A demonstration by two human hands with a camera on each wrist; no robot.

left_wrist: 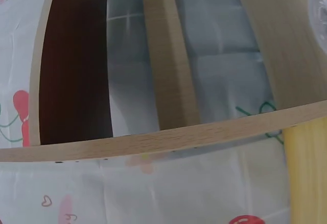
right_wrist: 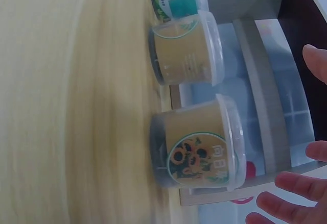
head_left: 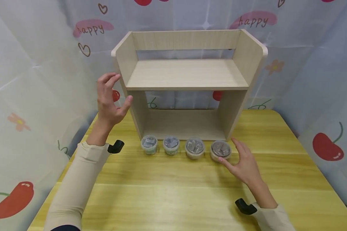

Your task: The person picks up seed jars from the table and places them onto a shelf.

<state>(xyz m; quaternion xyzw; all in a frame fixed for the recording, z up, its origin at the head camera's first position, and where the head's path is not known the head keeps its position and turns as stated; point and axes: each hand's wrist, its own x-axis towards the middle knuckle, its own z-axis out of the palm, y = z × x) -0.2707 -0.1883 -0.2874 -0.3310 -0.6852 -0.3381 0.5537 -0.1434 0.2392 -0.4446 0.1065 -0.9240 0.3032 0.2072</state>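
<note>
Four clear plastic tubs with lids stand in a row along the shelf's front: a far-left tub (head_left: 149,144), a second tub (head_left: 171,145), a third tub (head_left: 194,147) and a far-right tub (head_left: 221,149). My right hand (head_left: 245,165) spreads its thumb and fingers around the far-right tub's near and right sides. In the right wrist view, a sunflower picture marks the nearest tub (right_wrist: 196,147), and the fingers (right_wrist: 301,185) show apart from it. Beside the wooden shelf (head_left: 188,75), my left hand (head_left: 111,101) is raised, fingers loosely bent, holding nothing.
The two-level shelf stands on a yellow wood-grain table (head_left: 167,195); its side panel edge (left_wrist: 153,145) crosses the left wrist view. Printed cloth (head_left: 40,73) hangs behind and at both sides. Black wrist pieces (head_left: 245,207) sit by each cuff.
</note>
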